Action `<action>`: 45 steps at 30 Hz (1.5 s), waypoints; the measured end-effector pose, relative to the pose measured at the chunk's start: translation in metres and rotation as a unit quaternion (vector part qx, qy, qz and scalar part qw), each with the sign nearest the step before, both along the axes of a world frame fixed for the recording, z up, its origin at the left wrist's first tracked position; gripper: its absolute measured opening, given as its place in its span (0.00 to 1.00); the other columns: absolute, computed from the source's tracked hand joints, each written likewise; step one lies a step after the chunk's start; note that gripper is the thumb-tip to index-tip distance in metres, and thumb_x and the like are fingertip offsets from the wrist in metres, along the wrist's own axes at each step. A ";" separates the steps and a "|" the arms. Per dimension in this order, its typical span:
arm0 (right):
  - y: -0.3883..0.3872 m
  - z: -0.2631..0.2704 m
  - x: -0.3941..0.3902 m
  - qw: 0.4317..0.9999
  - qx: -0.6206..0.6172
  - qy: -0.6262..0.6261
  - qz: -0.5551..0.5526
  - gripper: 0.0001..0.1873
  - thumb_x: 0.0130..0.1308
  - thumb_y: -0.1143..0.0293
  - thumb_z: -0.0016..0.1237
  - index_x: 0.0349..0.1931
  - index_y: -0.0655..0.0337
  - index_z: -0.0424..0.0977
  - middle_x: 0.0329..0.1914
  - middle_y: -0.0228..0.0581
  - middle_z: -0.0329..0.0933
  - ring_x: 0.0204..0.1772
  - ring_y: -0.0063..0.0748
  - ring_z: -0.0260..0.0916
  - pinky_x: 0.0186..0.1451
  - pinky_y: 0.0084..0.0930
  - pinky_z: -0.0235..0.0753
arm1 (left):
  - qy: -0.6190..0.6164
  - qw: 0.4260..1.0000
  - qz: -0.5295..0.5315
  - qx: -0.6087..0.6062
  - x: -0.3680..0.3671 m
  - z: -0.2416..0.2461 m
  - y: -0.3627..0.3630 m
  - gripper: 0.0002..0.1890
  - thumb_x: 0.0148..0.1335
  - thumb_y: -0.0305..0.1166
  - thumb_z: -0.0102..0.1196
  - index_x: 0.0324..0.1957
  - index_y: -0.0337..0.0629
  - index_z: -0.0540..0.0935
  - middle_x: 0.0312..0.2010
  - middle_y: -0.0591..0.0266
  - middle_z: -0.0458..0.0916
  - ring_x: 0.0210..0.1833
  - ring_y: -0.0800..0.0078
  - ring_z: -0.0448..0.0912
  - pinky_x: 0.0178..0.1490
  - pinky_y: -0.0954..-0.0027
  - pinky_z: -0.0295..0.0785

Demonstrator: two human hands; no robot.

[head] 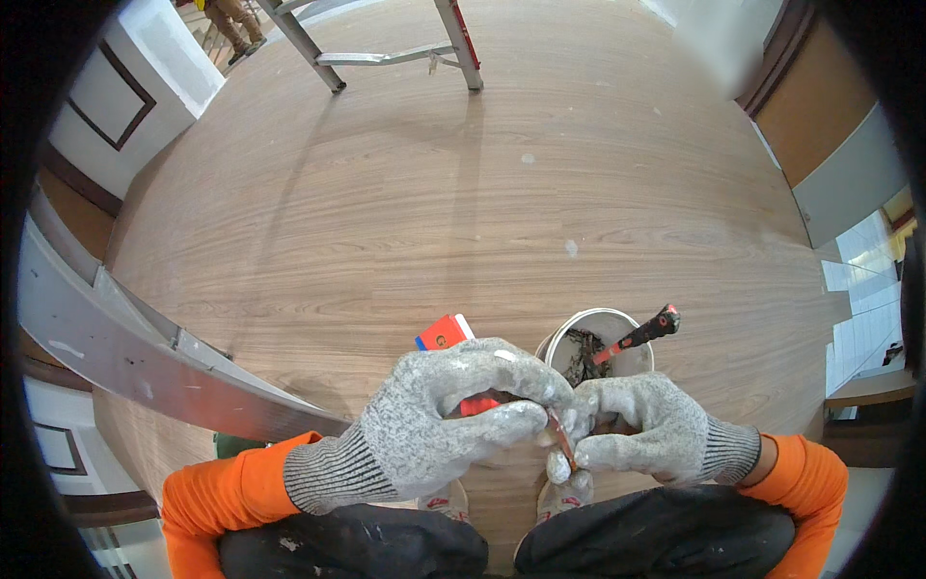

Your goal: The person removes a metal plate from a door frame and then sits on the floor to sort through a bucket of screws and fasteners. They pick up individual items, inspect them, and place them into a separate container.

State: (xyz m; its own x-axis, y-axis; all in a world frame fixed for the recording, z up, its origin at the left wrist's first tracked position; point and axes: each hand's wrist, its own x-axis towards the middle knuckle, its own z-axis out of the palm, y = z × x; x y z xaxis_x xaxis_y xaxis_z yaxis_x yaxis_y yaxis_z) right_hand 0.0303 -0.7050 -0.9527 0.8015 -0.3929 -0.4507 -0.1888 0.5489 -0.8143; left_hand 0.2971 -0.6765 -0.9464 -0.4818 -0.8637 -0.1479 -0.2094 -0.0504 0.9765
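Observation:
Both my hands wear grey knitted work gloves with pale smears and meet in front of my knees. Between them is a thin reddish-brown strip, its exact kind unclear. My left hand pinches its upper end between thumb and forefinger. At its lower end, the fingertips of my right hand close on it. A red object shows through the loop of my left fingers; whether it is held or lies behind is unclear. Just beyond my right hand stands a white bucket with dark debris inside. A black-and-red tool handle leans out of it.
A red box with writing lies on the wood-look floor beyond my left hand. An aluminium ladder stands ahead. Another long metal frame runs along my left. A person's legs show at far left. A door is at right.

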 end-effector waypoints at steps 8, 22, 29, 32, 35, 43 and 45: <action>-0.003 -0.005 -0.003 0.999 -0.028 -0.007 0.014 0.20 0.77 0.62 0.56 0.61 0.65 0.73 0.50 0.36 0.85 0.48 0.19 0.82 0.49 0.23 0.85 | 0.007 1.000 0.006 0.028 -0.001 -0.004 -0.001 0.13 0.71 0.36 0.64 0.53 0.42 0.86 0.49 0.58 0.88 0.57 0.69 0.85 0.65 0.62 0.78; -0.004 0.004 -0.003 0.990 -0.131 0.024 0.036 0.16 0.73 0.63 0.61 0.55 0.61 0.79 0.49 0.32 0.85 0.49 0.18 0.80 0.52 0.24 0.82 | 0.048 0.991 -0.020 -0.122 0.001 -0.007 0.002 0.12 0.61 0.30 0.71 0.47 0.42 0.90 0.49 0.55 0.89 0.56 0.62 0.86 0.61 0.58 0.81; -0.007 0.013 -0.007 0.979 -0.193 0.048 0.035 0.17 0.69 0.66 0.65 0.54 0.63 0.80 0.47 0.34 0.85 0.52 0.21 0.81 0.60 0.26 0.80 | 0.027 0.984 -0.055 -0.166 0.000 -0.003 0.001 0.11 0.61 0.32 0.72 0.46 0.47 0.91 0.53 0.58 0.88 0.57 0.64 0.85 0.59 0.59 0.82; -0.005 0.006 -0.010 0.988 -0.153 0.020 0.006 0.18 0.69 0.65 0.65 0.54 0.63 0.80 0.48 0.34 0.85 0.51 0.22 0.81 0.60 0.27 0.80 | 0.015 0.979 -0.064 -0.191 0.001 -0.002 -0.001 0.10 0.62 0.33 0.72 0.45 0.48 0.91 0.53 0.58 0.88 0.56 0.63 0.86 0.58 0.59 0.82; -0.004 0.008 -0.010 0.983 -0.176 0.045 0.003 0.18 0.68 0.65 0.66 0.53 0.63 0.80 0.47 0.34 0.86 0.51 0.23 0.82 0.59 0.29 0.81 | 0.008 0.975 -0.068 -0.212 0.001 -0.004 -0.001 0.10 0.62 0.34 0.71 0.45 0.48 0.91 0.52 0.59 0.88 0.56 0.63 0.85 0.57 0.59 0.81; -0.006 0.019 -0.008 0.936 -0.339 0.095 0.021 0.18 0.66 0.64 0.67 0.53 0.61 0.81 0.44 0.37 0.87 0.51 0.29 0.86 0.58 0.29 0.83 | -0.046 0.959 -0.070 -0.270 0.002 -0.001 0.000 0.12 0.59 0.30 0.74 0.45 0.50 0.91 0.51 0.60 0.88 0.55 0.64 0.85 0.57 0.60 0.80; -0.004 0.018 -0.009 0.925 -0.371 0.087 0.005 0.19 0.66 0.63 0.68 0.52 0.61 0.82 0.44 0.37 0.88 0.50 0.29 0.86 0.57 0.29 0.83 | -0.048 0.961 -0.068 -0.264 0.002 -0.001 -0.001 0.12 0.59 0.31 0.74 0.45 0.50 0.91 0.51 0.62 0.88 0.55 0.65 0.85 0.56 0.60 0.80</action>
State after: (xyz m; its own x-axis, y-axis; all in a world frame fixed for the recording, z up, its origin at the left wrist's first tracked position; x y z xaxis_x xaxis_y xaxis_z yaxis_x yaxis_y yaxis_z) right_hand 0.0215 -0.7091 -0.9352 0.7481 -0.6381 -0.1824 -0.3538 -0.1509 -0.9231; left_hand 0.2990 -0.6775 -0.9471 -0.6015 -0.7608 0.2438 -0.2696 0.4805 0.8345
